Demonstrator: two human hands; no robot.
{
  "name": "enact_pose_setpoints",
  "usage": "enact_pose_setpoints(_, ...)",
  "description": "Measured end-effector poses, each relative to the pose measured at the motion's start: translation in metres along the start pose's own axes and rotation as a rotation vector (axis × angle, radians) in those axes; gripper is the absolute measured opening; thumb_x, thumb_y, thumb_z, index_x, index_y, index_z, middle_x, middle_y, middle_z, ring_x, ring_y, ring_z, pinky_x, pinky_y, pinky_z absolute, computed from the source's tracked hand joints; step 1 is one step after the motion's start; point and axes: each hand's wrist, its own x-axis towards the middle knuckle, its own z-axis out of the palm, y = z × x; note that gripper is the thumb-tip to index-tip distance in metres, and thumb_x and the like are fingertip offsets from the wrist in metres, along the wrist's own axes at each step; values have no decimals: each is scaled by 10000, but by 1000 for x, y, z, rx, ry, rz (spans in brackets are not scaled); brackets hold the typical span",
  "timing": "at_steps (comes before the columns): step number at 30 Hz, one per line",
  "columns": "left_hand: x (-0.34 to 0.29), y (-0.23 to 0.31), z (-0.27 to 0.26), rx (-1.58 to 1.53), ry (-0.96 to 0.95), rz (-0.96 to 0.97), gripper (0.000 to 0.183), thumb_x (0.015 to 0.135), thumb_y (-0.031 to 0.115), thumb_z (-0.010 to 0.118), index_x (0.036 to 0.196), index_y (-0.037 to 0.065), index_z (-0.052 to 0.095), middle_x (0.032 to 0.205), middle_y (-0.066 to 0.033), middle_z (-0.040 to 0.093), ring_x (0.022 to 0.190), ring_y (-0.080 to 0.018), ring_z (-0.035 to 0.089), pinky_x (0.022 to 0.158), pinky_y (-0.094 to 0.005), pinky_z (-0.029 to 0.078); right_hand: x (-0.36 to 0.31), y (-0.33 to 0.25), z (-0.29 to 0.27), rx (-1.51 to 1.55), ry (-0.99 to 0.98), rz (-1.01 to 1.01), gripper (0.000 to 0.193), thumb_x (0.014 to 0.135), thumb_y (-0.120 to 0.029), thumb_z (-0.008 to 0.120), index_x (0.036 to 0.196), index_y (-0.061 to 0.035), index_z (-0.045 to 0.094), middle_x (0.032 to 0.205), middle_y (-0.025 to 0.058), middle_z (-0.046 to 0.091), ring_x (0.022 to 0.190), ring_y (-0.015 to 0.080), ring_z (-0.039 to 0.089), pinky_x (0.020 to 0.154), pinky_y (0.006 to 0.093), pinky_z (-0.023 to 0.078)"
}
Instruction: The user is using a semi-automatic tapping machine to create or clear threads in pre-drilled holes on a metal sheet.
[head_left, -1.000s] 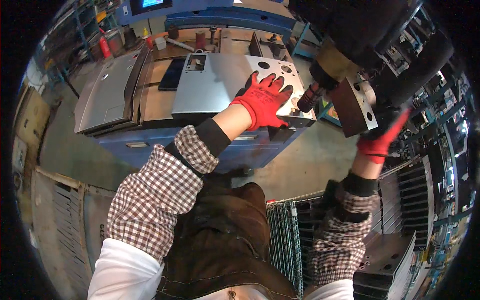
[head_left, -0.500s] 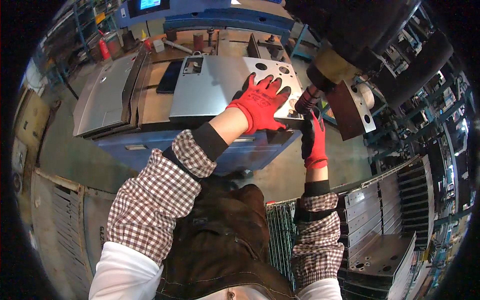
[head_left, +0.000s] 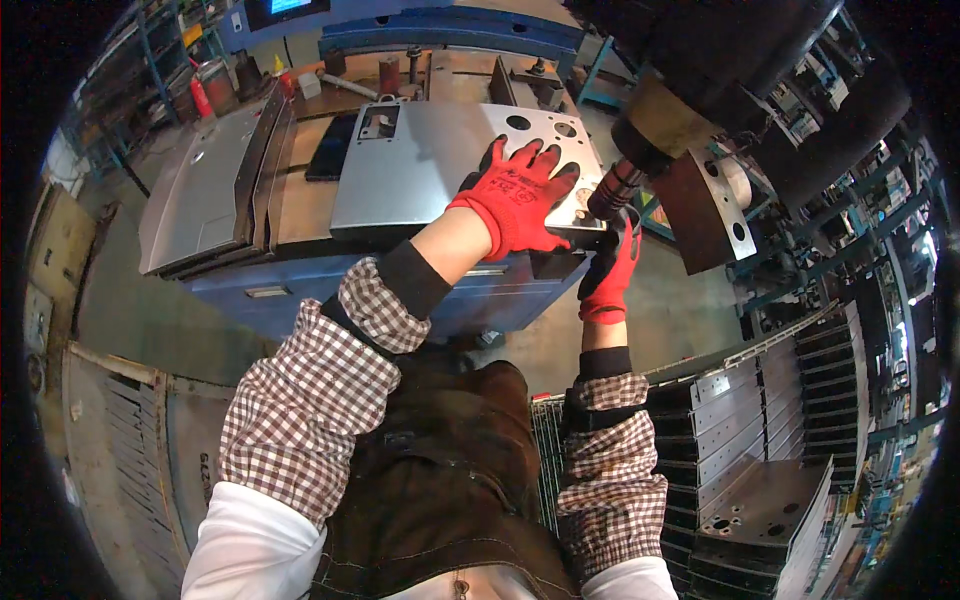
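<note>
A flat silver sheet-metal panel [head_left: 415, 165] with round holes and a rectangular cutout lies on the workbench. My left hand [head_left: 515, 195], in a red glove with dark fingertips, rests on its right part, open, fingers spread. At the panel's near right corner is my right hand [head_left: 612, 268], gloved the same way. Its fingers look curled about the edge, though some are hidden. Just above that corner, a dark cylindrical tool [head_left: 616, 188] hangs from a machine head [head_left: 655, 120]. The tip is close to a hole in the panel; I cannot tell whether it touches.
More formed metal sheets [head_left: 205, 180] lie at the bench's left, beside a dark flat object [head_left: 332, 150]. Red bottles [head_left: 201, 97] and loose tools stand behind. A brown-and-silver plate [head_left: 705, 215] hangs right of the machine head. Racked metal panels [head_left: 730, 410] stand at the lower right.
My right hand and forearm have shifted left, closer to the panel's corner. My left hand stays spread on the panel. The whole view has shifted slightly.
</note>
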Motion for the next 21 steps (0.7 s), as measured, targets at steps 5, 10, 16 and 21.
enact_pose_setpoints(5, -3, -2, 4, -8, 28, 9, 931, 752, 658, 686, 1495, 148, 453, 1555, -194, 385, 1471, -373, 303, 1157, -670, 173, 1, -6, 2, -108, -32, -28, 348, 1030, -228, 479, 1278, -11, 592, 1277, 125, 570, 1164, 251, 562, 982, 379, 451)
enact_pose_setpoints(10, 0, 1, 3, -3, 35, 14, 931, 753, 658, 686, 1497, 150, 453, 1554, -194, 386, 1471, -374, 302, 1157, -670, 165, 5, -14, 5, 102, 22, 50, 314, 1037, -247, 478, 1224, -35, 614, 1215, 88, 601, 1126, 213, 578, 957, 365, 455)
enact_pose_setpoints(16, 0, 2, 0, -5, 32, 6, 938, 749, 660, 691, 1498, 150, 451, 1550, -193, 393, 1470, -377, 305, 1163, -667, 159, 4, -21, 5, 66, -7, 26, 292, 1028, -259, 506, 1213, -60, 613, 1197, 70, 604, 1086, 198, 593, 957, 368, 457)
enact_pose_setpoints(21, 2, 5, -3, 5, 14, 4, 944, 750, 658, 693, 1506, 154, 439, 1553, -189, 393, 1470, -377, 306, 1161, -668, 169, 5, -17, 1, 108, 5, 39, 308, 1029, -277, 508, 1225, -56, 598, 1202, 78, 598, 1084, 191, 594, 952, 371, 463)
